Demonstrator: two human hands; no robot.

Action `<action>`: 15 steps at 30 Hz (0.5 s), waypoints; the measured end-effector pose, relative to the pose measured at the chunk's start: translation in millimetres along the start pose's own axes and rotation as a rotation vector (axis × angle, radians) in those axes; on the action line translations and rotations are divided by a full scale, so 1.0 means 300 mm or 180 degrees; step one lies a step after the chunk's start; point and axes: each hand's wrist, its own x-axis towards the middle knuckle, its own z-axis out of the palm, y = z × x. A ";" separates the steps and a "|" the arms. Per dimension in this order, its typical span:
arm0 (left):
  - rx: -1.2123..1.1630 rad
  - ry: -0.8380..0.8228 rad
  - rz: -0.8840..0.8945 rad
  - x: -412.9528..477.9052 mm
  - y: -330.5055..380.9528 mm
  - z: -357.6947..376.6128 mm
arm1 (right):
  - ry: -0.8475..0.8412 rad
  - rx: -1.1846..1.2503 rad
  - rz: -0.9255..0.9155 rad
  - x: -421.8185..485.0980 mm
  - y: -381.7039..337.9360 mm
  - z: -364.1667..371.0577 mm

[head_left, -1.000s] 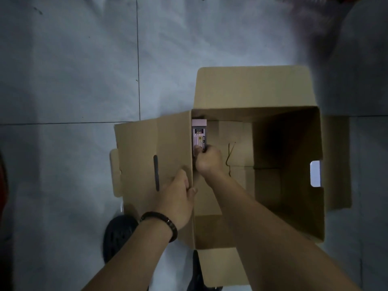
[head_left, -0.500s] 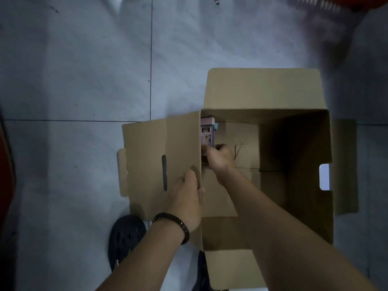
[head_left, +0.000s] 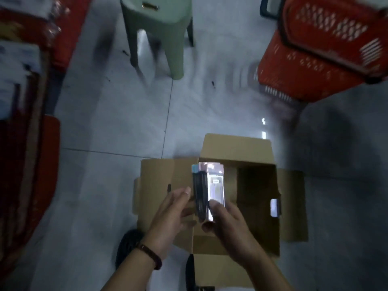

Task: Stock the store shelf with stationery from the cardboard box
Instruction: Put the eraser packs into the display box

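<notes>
Pointing away lengthwise, stationery packs [head_left: 210, 185] gripped by right hand [head_left: 228, 225]; left hand [head_left: 170, 215] relaxed alongside

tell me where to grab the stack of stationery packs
Pinch the stack of stationery packs across its flat faces near the lower end, where the right hand holds it. It is long and layered, so bring the left hand in against the left edge.

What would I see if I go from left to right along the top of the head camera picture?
red shelf with blurry packs on it → green stool → red basket
</notes>
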 end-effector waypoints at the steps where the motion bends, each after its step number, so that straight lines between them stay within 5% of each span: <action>1: -0.0075 -0.0222 0.0068 -0.082 0.069 0.022 | -0.0043 -0.0063 -0.0021 -0.085 -0.073 0.032; 9: -0.0750 -0.0272 0.0874 -0.931 0.508 0.075 | -0.0496 -0.1001 -0.0765 -0.736 -0.671 0.325; 15: -0.1249 0.0361 0.1509 -1.556 0.610 0.006 | -0.0603 -0.1452 -0.1418 -1.181 -0.956 0.585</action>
